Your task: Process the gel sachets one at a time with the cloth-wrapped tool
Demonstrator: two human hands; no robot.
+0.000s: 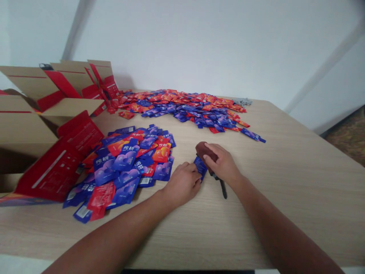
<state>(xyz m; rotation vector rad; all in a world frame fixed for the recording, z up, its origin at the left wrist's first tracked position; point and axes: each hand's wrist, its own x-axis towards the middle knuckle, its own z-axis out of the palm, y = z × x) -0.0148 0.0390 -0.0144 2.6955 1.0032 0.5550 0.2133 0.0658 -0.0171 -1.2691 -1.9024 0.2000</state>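
Note:
My left hand (184, 183) lies closed on a blue sachet (200, 167) on the table, fingers pressed at its left edge. My right hand (222, 163) is wrapped around a brown rounded tool (210, 156), which sits over the top of that sachet. From under the right hand, a thin black strip (223, 189) of the tool points toward me. Part of the sachet and the tool's underside are hidden. Left of my left hand spreads a pile of blue and red sachets (128, 156), lying flat and overlapping.
Open red-and-brown cardboard boxes (57, 163) stand along the left side of the pale wooden table (273, 213). A long heap of red and blue sachets (182, 102) stretches along the back by the white wall. Grey scraps (243, 101) lie at its right end, and a lone blue sachet (252, 135) nearby.

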